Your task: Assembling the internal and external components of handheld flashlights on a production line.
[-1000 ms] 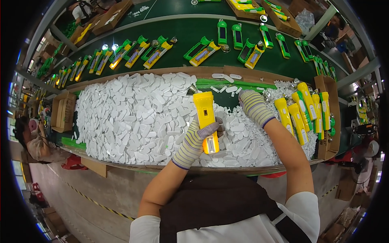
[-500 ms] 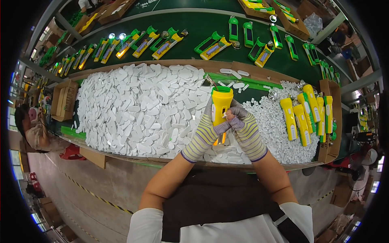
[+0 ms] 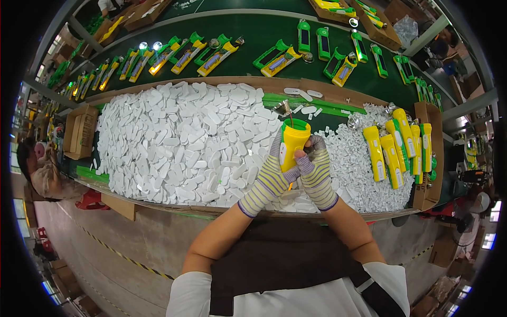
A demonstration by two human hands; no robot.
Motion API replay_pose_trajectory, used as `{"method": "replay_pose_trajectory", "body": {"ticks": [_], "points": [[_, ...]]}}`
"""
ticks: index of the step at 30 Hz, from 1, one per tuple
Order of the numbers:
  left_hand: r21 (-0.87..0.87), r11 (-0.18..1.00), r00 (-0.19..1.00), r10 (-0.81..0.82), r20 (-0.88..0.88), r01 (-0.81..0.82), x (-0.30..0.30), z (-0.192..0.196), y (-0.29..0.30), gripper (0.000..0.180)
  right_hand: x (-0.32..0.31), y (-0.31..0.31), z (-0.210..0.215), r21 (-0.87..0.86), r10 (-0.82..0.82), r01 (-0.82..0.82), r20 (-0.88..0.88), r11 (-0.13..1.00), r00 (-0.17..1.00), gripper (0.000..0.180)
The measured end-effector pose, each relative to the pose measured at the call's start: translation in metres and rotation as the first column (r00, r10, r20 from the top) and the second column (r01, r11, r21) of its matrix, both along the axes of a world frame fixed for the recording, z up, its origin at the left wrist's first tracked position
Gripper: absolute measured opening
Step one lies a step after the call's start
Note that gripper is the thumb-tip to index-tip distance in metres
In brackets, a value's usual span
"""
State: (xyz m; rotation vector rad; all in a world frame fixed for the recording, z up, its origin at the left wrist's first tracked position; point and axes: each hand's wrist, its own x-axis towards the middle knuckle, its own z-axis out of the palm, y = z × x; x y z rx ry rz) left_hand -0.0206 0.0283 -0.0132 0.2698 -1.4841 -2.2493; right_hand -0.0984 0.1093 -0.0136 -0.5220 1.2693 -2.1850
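one yellow torch (image 3: 294, 141), held above white pieces (image 3: 174, 142): remotely, i observe left hand (image 3: 268, 178) and right hand (image 3: 317, 175) closed round it, the right apart a second ago; green desk (image 3: 248, 34) beyond, grey floor (image 3: 153, 232) below.

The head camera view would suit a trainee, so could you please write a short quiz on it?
1. True or false: the left hand and right hand both touch the held flashlight.
2. Which pieces make up the large pile left of it? A: black screws. B: white rounded strips. C: blue caps.
3. On which side of the right hand do the clustered flashlights lie?

Key: 1 true; 2 B; 3 right.
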Motion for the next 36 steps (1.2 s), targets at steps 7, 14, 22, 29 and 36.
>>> {"method": "replay_pose_trajectory", "body": {"ticks": [7,14,22,29,36], "points": [[0.038,0.998,0.996,-0.044,0.072,0.041,-0.023,0.003,-0.01,0.073,-0.02,-0.007,-0.006,0.051,-0.051,0.05,0.021,0.997,0.998,0.033],[0.367,0.923,0.981,-0.164,0.099,0.117,-0.094,0.029,-0.09,0.064,-0.144,-0.046,0.005,0.192,-0.06,0.118,-0.284,0.974,0.957,0.05],[-0.872,0.487,0.699,0.606,0.38,0.052,-0.313,-0.006,-0.278,0.075,-0.41,-0.054,-0.074,0.82,-0.351,0.502,-0.401,0.274,0.846,0.103],[-0.958,0.151,0.68,0.677,0.28,0.244,-0.33,-0.036,-0.271,0.063,-0.38,-0.071,-0.033,0.77,-0.217,0.591,-0.551,0.239,0.806,0.068],[-0.074,0.992,0.994,-0.102,0.044,0.106,-0.228,-0.035,-0.153,0.036,-0.209,-0.066,0.103,0.483,0.135,0.123,-0.466,0.867,0.874,0.07]]}}
